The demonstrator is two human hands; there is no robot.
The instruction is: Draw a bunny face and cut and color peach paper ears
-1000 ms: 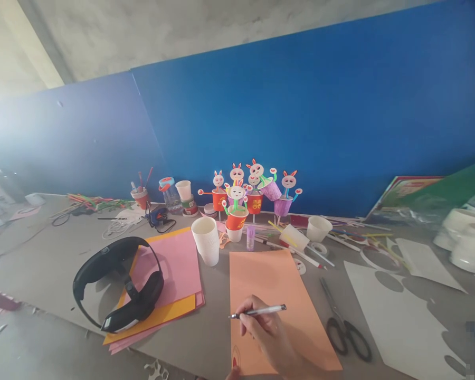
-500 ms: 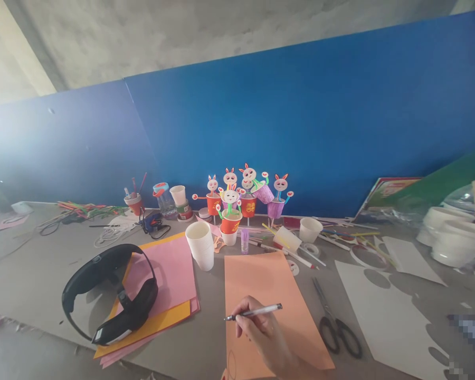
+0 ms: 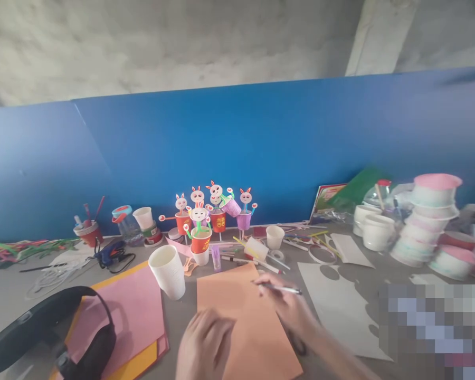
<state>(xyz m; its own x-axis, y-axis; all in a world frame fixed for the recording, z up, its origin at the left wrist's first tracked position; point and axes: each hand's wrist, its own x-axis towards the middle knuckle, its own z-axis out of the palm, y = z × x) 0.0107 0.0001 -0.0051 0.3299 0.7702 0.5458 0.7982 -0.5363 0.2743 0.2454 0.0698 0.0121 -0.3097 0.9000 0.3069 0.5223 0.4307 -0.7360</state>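
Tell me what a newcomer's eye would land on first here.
Probably the rabbit-faced cup figures, clustered at the back of the table before the blue panel. Next, the orange sheet at front centre, with the left hand over its lower left and the right hand holding a pen at its right edge. Then the black headband, lower left.

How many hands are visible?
2: left hand over the left edge of the orange paper; right hand at its right edge, holding a pen. Others may be hidden.
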